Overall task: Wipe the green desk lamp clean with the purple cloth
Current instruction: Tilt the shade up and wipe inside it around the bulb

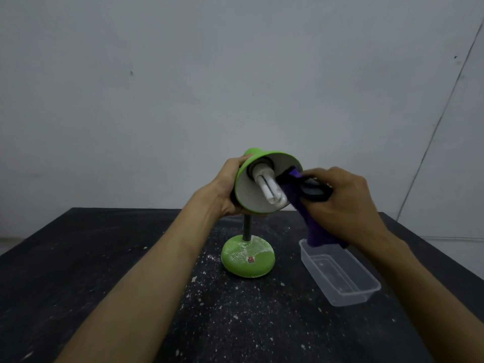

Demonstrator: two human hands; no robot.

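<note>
The green desk lamp stands mid-table on its round base (247, 258), which is dusted with white powder. Its shade (248, 197) is tilted up so the white inside and the white bulb (269, 189) face me. My left hand (230, 187) grips the shade's outer left side. My right hand (343, 203) holds the purple cloth (311, 226) and presses its upper end against the inner right rim of the shade, beside the bulb. The rest of the cloth hangs down below my hand.
A clear, empty plastic container (340, 273) sits on the black table (104, 258) right of the lamp base, under the hanging cloth. White powder and flakes (235, 305) are scattered around the base. A grey wall stands behind the table.
</note>
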